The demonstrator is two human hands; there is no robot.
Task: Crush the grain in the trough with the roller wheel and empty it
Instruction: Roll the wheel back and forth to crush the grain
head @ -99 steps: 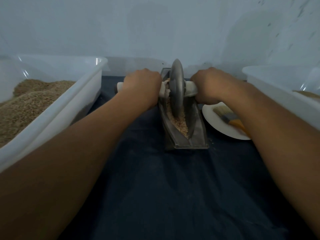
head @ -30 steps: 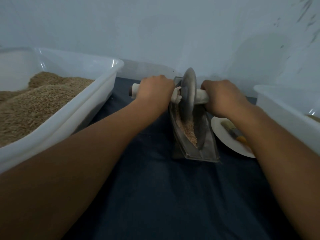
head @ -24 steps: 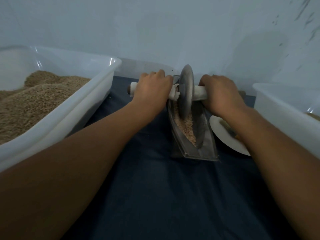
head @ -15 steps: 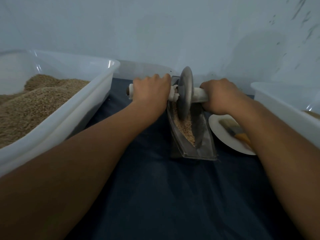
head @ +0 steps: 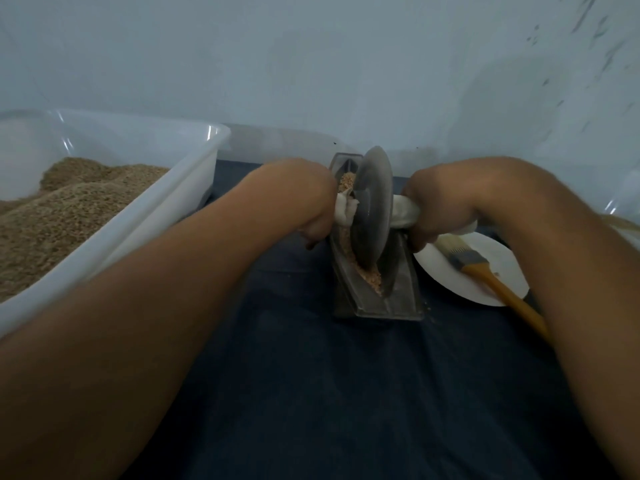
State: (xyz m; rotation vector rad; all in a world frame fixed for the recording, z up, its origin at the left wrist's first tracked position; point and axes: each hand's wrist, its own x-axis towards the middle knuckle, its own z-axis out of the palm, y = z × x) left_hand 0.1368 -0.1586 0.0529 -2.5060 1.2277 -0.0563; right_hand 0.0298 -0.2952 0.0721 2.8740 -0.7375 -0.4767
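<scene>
Gripping the white-wrapped axle on either side of the roller wheel (head: 372, 209), the person's two hands hold it upright in the trough (head: 377, 299). The left hand (head: 304, 202) has its fingers curled round the axle to the wheel's left; the right hand (head: 440, 202) is curled round the axle to the wheel's right. The wheel's lower edge sits down inside the trough, about midway along it.

The trough is a narrow dark metal vessel with sloping walls, lying lengthwise away from the person on a dark blue cloth (head: 311, 393). Pale crushed grain (head: 372, 284) lies along its bottom, showing in front of the wheel and again behind it at the far end.

To the left stands a large white plastic tub (head: 166, 209), heaped with brown grain that rises in mounds close to its rim. Just right of the trough rests a white plate (head: 498, 258) holding a brush (head: 485, 268) with a yellow handle, its bristles toward the trough and the handle reaching over the plate's near edge. At the far right edge a second white container (head: 623, 206) is barely seen; its contents cannot be made out.
</scene>
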